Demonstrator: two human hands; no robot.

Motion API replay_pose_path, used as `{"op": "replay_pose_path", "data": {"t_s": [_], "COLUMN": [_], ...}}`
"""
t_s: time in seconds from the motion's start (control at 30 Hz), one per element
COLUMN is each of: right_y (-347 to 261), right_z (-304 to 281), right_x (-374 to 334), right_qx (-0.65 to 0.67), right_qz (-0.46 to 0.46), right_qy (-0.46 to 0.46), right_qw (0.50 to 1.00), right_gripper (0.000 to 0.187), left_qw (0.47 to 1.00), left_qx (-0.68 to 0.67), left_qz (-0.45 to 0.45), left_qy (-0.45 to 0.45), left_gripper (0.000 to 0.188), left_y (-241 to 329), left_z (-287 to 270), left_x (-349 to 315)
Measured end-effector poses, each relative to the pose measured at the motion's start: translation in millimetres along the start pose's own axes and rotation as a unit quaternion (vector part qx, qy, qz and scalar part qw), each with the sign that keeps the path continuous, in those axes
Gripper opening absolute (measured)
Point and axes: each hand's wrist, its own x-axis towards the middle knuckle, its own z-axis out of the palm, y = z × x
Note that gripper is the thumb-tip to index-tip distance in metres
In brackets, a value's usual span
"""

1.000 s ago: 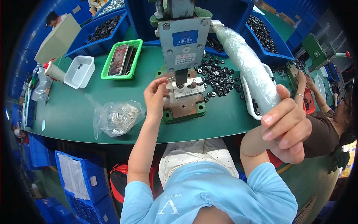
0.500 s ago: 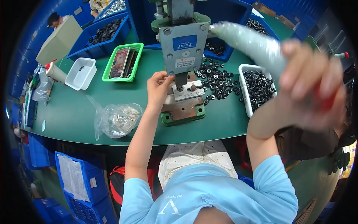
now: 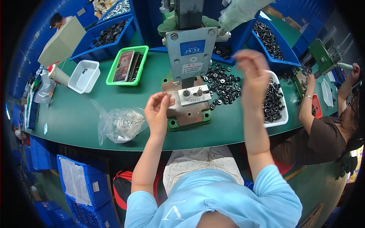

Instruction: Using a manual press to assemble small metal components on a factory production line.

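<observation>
A hand press (image 3: 193,53) with a grey front plate stands on the green table. Its lever, wrapped in clear plastic (image 3: 243,13), points up to the right. Below the ram is a metal die block (image 3: 194,95) with a small dark round part (image 3: 186,93) on it. My left hand (image 3: 156,110) is just left of the block, thumb and fingers pinched; what they hold, if anything, is too small to make out. My right hand (image 3: 254,72), off the lever and smeared by motion, is over the table between a pile of black-headed parts (image 3: 224,85) and a white tray (image 3: 283,117).
Left of the press lie a plastic bag of metal pins (image 3: 123,125), a green basket (image 3: 114,81) with a phone, and a white tub (image 3: 81,89). Blue bins (image 3: 294,59) stand behind. At right a co-worker (image 3: 323,133) works at another press (image 3: 323,57).
My right hand has let go of the lever and moved left over the loose parts. The lever has swung up. My left hand has drawn back slightly from the die block.
</observation>
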Motion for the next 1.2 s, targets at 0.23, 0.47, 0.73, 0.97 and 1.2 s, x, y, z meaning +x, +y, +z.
{"op": "replay_pose_path", "data": {"t_s": [0.23,0.47,0.73,0.97,1.2], "right_y": [85,52,92,100,101], "right_z": [43,-68,-54,-51,-42], "right_x": [-82,-24,-58,-62,-68], "right_qx": [-0.296,-0.506,-0.424,-0.432,-0.418], "right_qz": [-0.012,-0.106,0.015,-0.019,-0.019], "right_qy": [-0.14,0.048,-0.294,-0.392,-0.409], "right_qw": [0.945,0.854,0.857,0.812,0.811], "right_gripper": [0.016,0.015,0.028,0.031,0.028], "left_qw": [0.997,0.998,0.994,0.993,0.995], "left_qx": [0.037,0.017,-0.104,-0.114,-0.095], "left_qz": [-0.061,-0.061,0.01,0.015,-0.02], "left_qy": [-0.034,-0.025,0.028,0.019,0.019], "left_gripper": [0.012,0.015,0.031,0.035,0.034], "left_y": [-12,-23,-31,-26,-27], "left_z": [28,47,68,65,58], "left_x": [-12,10,12,9,7]}}
